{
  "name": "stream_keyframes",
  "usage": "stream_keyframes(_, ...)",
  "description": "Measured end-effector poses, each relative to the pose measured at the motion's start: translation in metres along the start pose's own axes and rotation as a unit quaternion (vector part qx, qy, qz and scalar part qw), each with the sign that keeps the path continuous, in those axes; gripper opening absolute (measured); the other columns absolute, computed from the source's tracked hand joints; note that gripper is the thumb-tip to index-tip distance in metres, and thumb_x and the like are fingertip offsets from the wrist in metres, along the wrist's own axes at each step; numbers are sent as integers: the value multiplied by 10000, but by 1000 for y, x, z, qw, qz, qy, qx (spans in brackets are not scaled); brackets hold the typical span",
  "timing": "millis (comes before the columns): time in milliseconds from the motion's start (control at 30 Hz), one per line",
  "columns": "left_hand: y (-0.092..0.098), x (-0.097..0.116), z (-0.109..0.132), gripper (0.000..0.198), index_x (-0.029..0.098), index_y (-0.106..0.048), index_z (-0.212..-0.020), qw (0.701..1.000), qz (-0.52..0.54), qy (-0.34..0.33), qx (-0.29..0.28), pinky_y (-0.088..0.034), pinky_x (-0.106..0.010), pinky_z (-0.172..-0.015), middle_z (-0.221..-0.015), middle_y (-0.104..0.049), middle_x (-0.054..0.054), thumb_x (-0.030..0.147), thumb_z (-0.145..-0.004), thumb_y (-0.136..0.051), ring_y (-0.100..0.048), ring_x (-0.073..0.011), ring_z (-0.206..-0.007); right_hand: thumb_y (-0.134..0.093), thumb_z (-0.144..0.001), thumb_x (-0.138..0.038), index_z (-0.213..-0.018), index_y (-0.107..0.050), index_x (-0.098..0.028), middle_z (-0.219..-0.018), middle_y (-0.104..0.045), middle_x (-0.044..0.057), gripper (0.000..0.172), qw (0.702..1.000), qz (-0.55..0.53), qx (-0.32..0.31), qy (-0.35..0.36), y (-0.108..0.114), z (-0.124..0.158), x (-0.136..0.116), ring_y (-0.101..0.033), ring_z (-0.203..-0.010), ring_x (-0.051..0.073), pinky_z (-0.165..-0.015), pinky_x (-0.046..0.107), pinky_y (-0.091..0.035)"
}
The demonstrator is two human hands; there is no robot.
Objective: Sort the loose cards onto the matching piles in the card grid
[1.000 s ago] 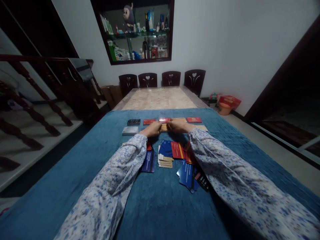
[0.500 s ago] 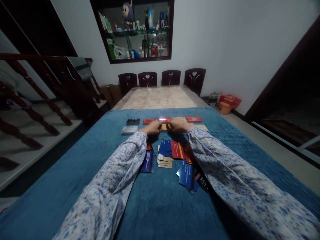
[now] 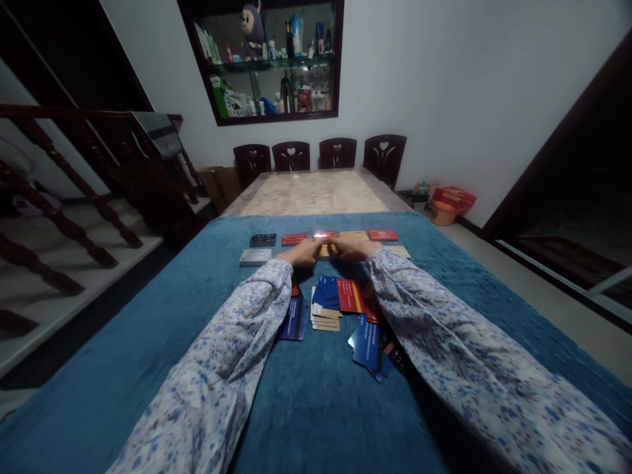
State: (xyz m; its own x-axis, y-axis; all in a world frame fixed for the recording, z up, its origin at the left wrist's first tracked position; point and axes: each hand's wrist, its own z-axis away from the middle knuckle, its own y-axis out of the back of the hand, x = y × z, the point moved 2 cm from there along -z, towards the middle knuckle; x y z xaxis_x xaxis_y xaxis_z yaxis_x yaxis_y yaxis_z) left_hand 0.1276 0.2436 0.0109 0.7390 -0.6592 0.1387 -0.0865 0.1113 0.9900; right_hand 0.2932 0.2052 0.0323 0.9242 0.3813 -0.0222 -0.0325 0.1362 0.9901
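Observation:
My left hand [image 3: 305, 253] and my right hand [image 3: 350, 248] meet over the front row of cards. Their curled fingers close on the two ends of a gold card [image 3: 325, 251], possibly a stack; the fingertips are partly hidden. Left of them lies a silver-white card stack [image 3: 255, 257]; a pale card [image 3: 399, 251] shows past my right wrist. Behind is a row with a black stack [image 3: 263, 239], red cards [image 3: 294, 239] and a red card [image 3: 383, 235] at the right end. Between my forearms lie loose blue cards [image 3: 367, 347], a red-and-yellow card [image 3: 350, 296] and fanned cream cards [image 3: 324, 322].
A blue cloth [image 3: 316, 401] covers the near part of the table, with the bare marble top [image 3: 316, 189] beyond. Several dark chairs [image 3: 338, 153] stand at the far end. A stair railing [image 3: 69, 204] is on the left, an orange bucket [image 3: 443, 212] on the right.
Both hands stay at the gold card with only a slight shift; my right forearm has moved a little to the left. The cards lie as before.

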Motion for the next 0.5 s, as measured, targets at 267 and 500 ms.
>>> stream_keyframes(267, 3, 3, 5, 409, 147, -647, -1106, 1000, -7, -10, -13, -502, -345, -946, -1168, -662, -136, -17, -735, -591, -630, -280, -1099, -631, -846, -119, -1233, -669, -210, -1161, -743, 115, 399, 1000, 5, -4, 8, -6, -8, 6, -708, -1052, 246, -811, 271, -494)
stream_keyframes(500, 4, -2, 13, 488, 127, -631, -1257, 1000, -15, -13, 7, -517, -379, -974, -1205, -650, -168, -7, -793, -560, -630, -307, -1136, -642, -869, -161, -1275, -664, -217, -1211, -720, 126, 411, 999, 36, 2, 4, -3, -1, 0, -698, -1080, 257, -851, 294, -505)
